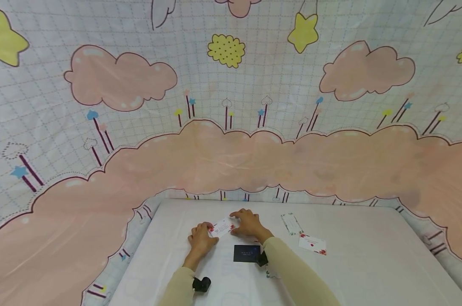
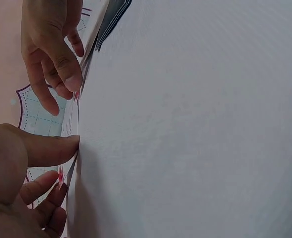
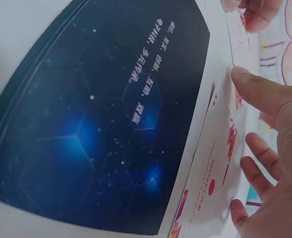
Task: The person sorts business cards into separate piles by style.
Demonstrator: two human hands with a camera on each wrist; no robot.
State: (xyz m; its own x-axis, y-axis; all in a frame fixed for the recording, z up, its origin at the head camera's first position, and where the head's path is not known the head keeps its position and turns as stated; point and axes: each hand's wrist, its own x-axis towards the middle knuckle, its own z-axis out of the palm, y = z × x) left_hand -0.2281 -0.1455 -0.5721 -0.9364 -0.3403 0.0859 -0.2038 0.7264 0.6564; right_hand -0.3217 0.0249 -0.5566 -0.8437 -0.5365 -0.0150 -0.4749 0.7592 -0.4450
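Pinching a floral card, hands sit beyond dark cards; white cards lie rightward.

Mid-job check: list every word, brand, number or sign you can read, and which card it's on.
"电子科技": dark card.
"互助": dark card.
"双赢": dark card; its other characters are too skewed to read surely.
"工作室", after a row of Xs: red-dotted white card beside it; its fine print is too blurred.
Held white card, right-hand flowered card, leaf-bordered card: nothing legible.
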